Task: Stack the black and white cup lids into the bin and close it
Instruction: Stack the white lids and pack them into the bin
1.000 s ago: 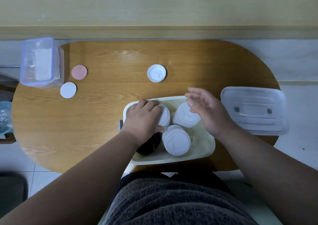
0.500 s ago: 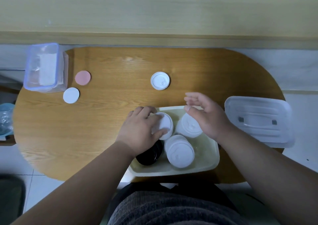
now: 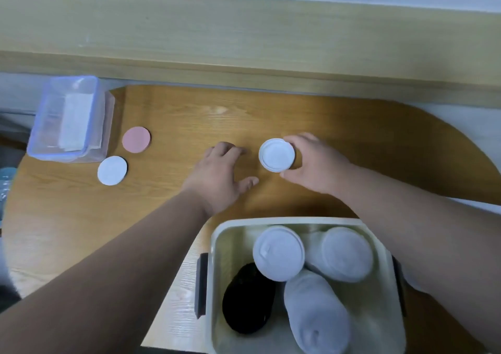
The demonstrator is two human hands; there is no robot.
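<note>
A cream bin (image 3: pixel 217 272) sits at the near edge of the wooden table. Inside it stand three stacks of white lids (image 3: pixel 279 253) and one stack of black lids (image 3: pixel 248 302). Farther out on the table, my right hand (image 3: pixel 317 164) grips a single white lid (image 3: pixel 276 154) by its rim, fingers above and thumb below. My left hand (image 3: pixel 219 175) lies flat on the table just left of that lid, fingers spread, holding nothing. The bin's cover is out of view.
A clear plastic box (image 3: pixel 67 118) with a blue rim stands at the far left. Beside it lie a pink disc (image 3: pixel 136 139) and a white disc (image 3: pixel 112 170). A pale wooden ledge (image 3: pixel 244 42) runs along the far side of the table.
Both hands have left the bin and reached forward. My right hand has taken hold of the lone white lid; my left hand has come down on the table beside it. The camera moved closer.
</note>
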